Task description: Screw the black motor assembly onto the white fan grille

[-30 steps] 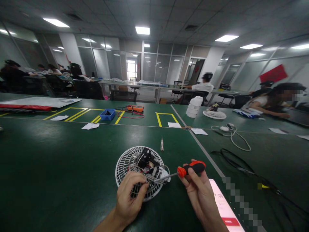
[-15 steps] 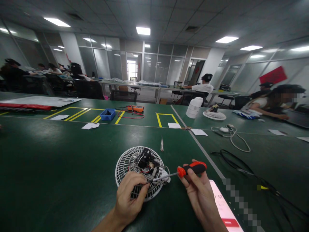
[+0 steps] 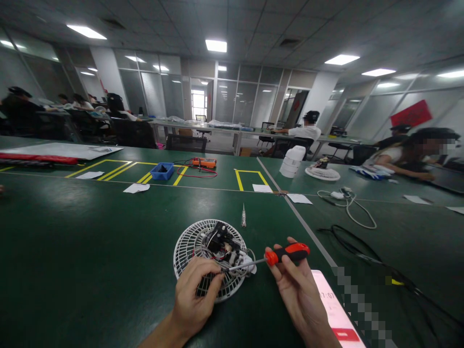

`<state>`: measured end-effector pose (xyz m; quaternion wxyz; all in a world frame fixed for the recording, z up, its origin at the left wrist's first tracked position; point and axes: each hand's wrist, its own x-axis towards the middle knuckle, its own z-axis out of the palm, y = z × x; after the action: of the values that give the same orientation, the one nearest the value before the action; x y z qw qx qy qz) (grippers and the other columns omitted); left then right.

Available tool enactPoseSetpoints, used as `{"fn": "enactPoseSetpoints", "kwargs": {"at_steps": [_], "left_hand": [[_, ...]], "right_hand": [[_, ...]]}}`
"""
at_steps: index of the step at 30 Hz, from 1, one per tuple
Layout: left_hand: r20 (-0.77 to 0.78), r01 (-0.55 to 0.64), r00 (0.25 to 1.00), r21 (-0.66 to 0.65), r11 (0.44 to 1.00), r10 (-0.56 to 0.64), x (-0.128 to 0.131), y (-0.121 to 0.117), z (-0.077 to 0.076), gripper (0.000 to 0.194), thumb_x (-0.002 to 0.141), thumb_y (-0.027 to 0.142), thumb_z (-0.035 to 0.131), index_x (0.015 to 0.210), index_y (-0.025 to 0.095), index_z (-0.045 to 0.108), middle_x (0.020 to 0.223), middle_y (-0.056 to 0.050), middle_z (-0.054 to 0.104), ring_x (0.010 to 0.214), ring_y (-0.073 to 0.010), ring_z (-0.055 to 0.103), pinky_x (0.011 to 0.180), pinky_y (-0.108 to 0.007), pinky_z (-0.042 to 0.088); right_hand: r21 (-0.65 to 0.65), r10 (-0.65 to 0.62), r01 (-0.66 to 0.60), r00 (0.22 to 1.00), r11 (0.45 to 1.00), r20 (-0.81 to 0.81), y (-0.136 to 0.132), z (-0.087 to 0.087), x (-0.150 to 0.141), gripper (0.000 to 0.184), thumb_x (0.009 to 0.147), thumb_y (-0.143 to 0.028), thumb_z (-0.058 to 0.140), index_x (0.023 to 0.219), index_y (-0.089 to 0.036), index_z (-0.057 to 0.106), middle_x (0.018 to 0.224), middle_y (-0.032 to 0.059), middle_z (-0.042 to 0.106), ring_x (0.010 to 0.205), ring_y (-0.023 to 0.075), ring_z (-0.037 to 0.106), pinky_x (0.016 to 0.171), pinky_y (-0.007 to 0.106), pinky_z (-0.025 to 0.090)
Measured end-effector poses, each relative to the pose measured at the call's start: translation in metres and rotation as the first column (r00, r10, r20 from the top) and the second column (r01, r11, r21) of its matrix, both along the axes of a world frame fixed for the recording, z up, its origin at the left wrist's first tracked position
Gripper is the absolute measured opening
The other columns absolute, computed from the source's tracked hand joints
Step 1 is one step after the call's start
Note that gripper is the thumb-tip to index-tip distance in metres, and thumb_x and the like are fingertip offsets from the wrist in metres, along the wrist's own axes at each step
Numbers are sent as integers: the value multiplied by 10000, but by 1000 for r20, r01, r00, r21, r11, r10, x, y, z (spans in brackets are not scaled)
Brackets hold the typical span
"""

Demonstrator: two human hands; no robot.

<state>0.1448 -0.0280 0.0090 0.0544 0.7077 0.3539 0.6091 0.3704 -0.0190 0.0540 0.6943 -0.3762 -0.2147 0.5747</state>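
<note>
A red and black screwdriver (image 3: 288, 253) lies in my right hand (image 3: 299, 290), its fingers closed round the handle. The shaft points left, and its tip ends beside the fingertips of my left hand (image 3: 197, 292). Those fingers are pinched together over the near part of a round white fan grille (image 3: 183, 241); what they hold is too small and hidden to make out. On the grille sits a black motor assembly (image 3: 220, 237) with loose wires and a white plastic part (image 3: 248, 263) at its right. Behind the grille lies a small clear-handled screwdriver (image 3: 243, 217).
A lit phone (image 3: 337, 309) lies beside my right forearm. Farther off are a blue bin (image 3: 162, 171), an orange multimeter (image 3: 204, 162), a white plastic piece (image 3: 292, 162) and another fan grille (image 3: 322, 174). Black cables (image 3: 373, 256) run along the right; a person (image 3: 409, 154) sits beyond.
Almost nothing differs. The screwdriver handle has shifted very slightly left with my right hand; the left hand keeps its pinch in place.
</note>
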Motion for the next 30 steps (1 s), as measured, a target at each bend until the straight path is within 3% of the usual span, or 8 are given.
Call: {"fn": "enactPoseSetpoints", "kwargs": {"at_steps": [5,10,20,27,30], "left_hand": [[1,-17,1000,-4,1000,17,0,1,0,195,862,49,655,993,193,643,896,-22,709,838,-143,680,793,-274,552],[4,-22,1000,-13,1000,22,1,2,3,170,868,67,652,976,198,647,872,-24,711,816,-152,685,772,-281,559],[-37,2,999,-2,1000,-2,1,0,4,175,875,72,642,992,202,638,876,-40,720,818,-168,688,775,-303,560],[-55,4,998,-2,1000,-4,-1,0,0,191,870,64,645,1000,203,632,879,-34,712,819,-161,683,787,-300,555],[-45,-9,999,15,1000,10,0,0,1,171,874,79,645,993,202,639,870,-32,718,806,-161,691,780,-295,563]], "right_hand": [[2,29,-29,1000,1000,-3,0,-4,2,638,630,-246,931,1184,-311,620,1037,8,742,1068,258,709,980,473,548],[-15,15,-15,1000,1000,-3,1,-3,1,632,620,-241,937,1169,-314,634,1050,10,737,1080,259,703,979,441,552],[-11,-29,29,998,1000,62,0,-2,-2,601,586,-275,959,1091,-293,635,972,-14,737,990,255,730,950,459,573],[7,-64,64,991,998,119,2,-6,-2,487,592,-274,968,929,-241,617,915,-33,717,836,175,718,791,336,618],[-6,-93,94,987,996,132,2,-6,-4,520,587,-280,969,966,-255,614,888,-49,708,798,164,705,736,311,617]]}}
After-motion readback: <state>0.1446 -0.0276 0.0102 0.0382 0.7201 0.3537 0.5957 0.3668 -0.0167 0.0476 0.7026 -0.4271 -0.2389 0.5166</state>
